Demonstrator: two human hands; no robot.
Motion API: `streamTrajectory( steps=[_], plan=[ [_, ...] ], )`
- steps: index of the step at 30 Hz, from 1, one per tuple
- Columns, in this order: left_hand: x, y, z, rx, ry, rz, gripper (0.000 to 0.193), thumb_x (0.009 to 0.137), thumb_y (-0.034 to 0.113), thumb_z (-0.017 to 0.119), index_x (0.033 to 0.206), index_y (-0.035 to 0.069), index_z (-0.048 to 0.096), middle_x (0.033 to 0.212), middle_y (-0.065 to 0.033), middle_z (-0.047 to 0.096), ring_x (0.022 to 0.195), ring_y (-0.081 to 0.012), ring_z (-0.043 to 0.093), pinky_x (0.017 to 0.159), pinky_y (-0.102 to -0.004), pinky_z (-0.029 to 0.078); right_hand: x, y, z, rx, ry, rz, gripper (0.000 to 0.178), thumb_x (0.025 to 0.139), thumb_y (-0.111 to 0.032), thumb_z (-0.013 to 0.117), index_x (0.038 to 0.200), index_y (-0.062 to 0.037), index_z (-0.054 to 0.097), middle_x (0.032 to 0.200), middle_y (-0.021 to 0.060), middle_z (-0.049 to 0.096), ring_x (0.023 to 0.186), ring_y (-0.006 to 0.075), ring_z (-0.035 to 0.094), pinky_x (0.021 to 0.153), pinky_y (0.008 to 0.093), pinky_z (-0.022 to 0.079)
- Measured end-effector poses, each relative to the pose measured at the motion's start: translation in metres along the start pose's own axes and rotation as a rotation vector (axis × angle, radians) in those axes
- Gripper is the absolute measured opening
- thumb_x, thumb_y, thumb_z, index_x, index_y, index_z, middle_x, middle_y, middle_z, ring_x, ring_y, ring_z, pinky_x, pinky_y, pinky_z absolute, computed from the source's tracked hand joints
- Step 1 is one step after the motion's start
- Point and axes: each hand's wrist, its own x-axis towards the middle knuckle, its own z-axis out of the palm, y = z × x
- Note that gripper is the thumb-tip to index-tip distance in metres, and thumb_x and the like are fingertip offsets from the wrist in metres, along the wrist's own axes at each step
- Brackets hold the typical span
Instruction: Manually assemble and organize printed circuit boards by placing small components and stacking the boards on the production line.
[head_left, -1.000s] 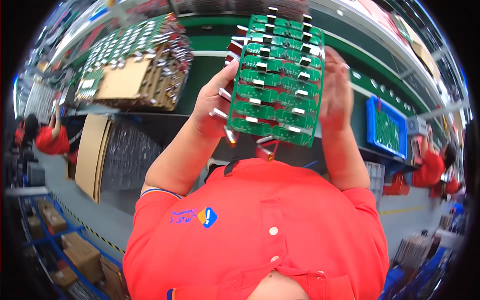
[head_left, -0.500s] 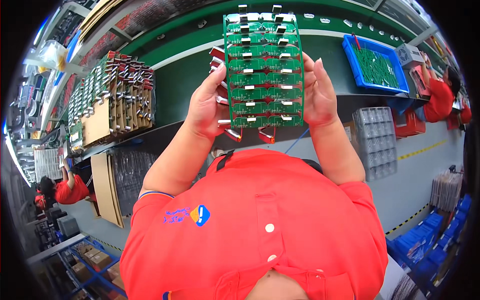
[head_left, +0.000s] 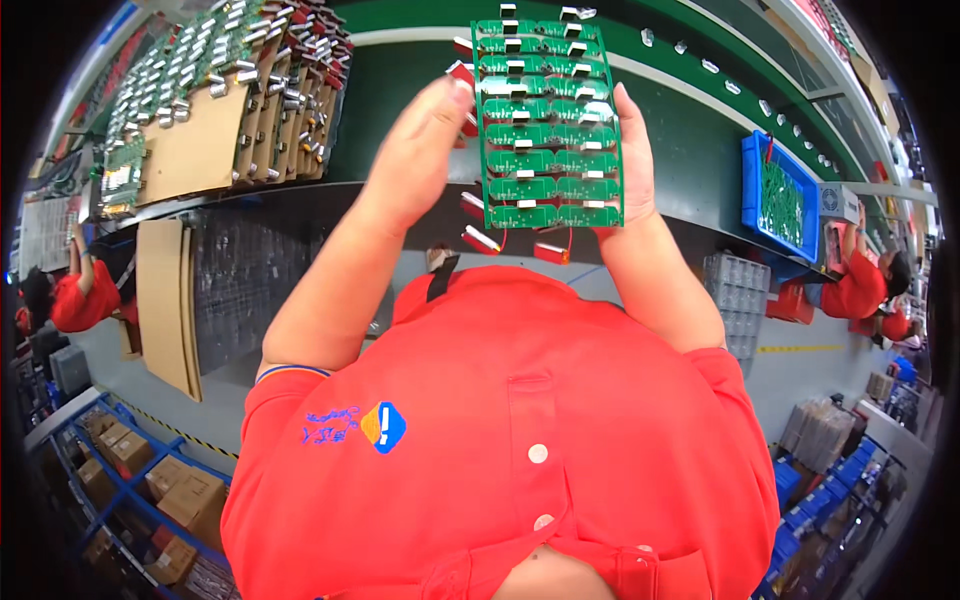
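Note:
A green circuit board panel, a grid of small boards with silver connectors, is held up in front of me above the bench. Its right edge rests in my right hand, thumb up along the side and the other fingers hidden behind. My left hand is beside the left edge, slightly apart from the panel, with fingers stretched and partly blurred. Small red-and-silver parts hang on wires from the panel's left side and bottom, among them one silver-and-red piece and another red piece.
On the left, stacked circuit board panels lie with cardboard sheets between them. A blue bin of green boards stands at the right on the green bench. Grey plastic trays are below it. Co-workers sit at both sides.
My left hand has come away from the panel's left edge, while my right hand keeps its hold. The panel has shifted slightly right and up, and the view has turned.

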Motion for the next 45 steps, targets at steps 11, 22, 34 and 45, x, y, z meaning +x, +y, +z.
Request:
streamTrajectory(
  steps=[11,22,34,45],
  plan=[
    [0.005,-0.010,-0.034,0.325,-0.144,0.576,0.015,0.067,0.005,0.068,0.082,0.005,0.064,0.080,-0.0078,0.056,0.070,-0.0183,0.053,0.061,-0.0264,0.043,0.026,-0.009,0.025,-0.108,-0.059,-0.204,0.045,0.089,-0.038,0.033,0.117,-0.0066,0.049,0.114,0.0142,0.053,0.102,0.0302,0.052,0.088,0.0454,0.042],
    [0.045,-0.012,0.025,0.309,-0.314,0.553,0.021,0.063,0.005,0.071,0.083,0.007,0.064,0.077,-0.0049,0.055,0.069,-0.0167,0.052,0.058,-0.0271,0.041,-0.016,-0.054,0.005,-0.172,0.063,-0.505,0.049,0.087,-0.042,0.038,0.120,-0.0057,0.046,0.119,0.0160,0.049,0.105,0.0326,0.050,0.089,0.0482,0.040],
    [0.069,-0.003,0.151,0.521,-0.339,0.670,0.014,0.064,0.005,0.069,0.076,0.008,0.064,0.072,-0.0038,0.055,0.065,-0.0179,0.053,0.054,-0.0276,0.041,-0.104,-0.134,-0.029,-0.079,-0.019,-0.546,0.048,0.086,-0.043,0.041,0.114,-0.0058,0.051,0.112,0.0147,0.054,0.099,0.0294,0.054,0.085,0.0439,0.044],
    [0.107,-0.046,0.185,0.534,-0.319,0.756,0.013,0.066,0.002,0.067,0.076,0.006,0.060,0.073,-0.0045,0.055,0.064,-0.0197,0.055,0.054,-0.0278,0.044,-0.102,-0.167,-0.089,0.002,0.022,-0.494,0.049,0.086,-0.043,0.041,0.115,-0.0053,0.049,0.111,0.0151,0.054,0.099,0.0307,0.054,0.085,0.0451,0.044]
  ],
)
